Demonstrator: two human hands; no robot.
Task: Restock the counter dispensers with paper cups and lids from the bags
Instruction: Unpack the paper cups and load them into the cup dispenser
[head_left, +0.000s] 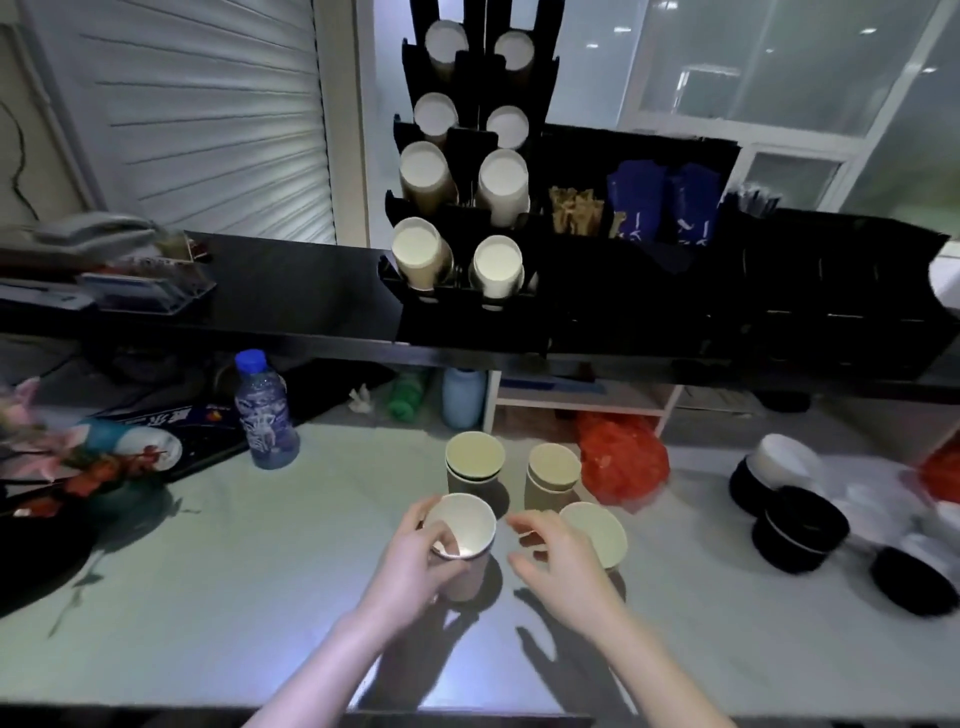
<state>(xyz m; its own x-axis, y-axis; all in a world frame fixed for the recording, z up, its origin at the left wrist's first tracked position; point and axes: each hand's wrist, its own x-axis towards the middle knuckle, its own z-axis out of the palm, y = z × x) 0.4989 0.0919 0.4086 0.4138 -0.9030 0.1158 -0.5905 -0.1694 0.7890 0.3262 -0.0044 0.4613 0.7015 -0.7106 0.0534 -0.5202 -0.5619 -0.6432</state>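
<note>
Gripping the upright near cup (464, 530) by its rim, the left hand (423, 558) holds it; the right hand (558, 558), fingers loosely spread, hovers just beside, cup leftward.

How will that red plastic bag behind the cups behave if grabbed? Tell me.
The red plastic bag looks crumpled and slumped, so probably floppy and light. Its thin film would likely deform rather than slide when pushed; its contents can't be seen.

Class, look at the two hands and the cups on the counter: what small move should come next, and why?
Probably lift the cup toward the dispenser. The left hand already grips its rim, the right hand hovers free beside it, and three more cups wait on the counter.
</note>
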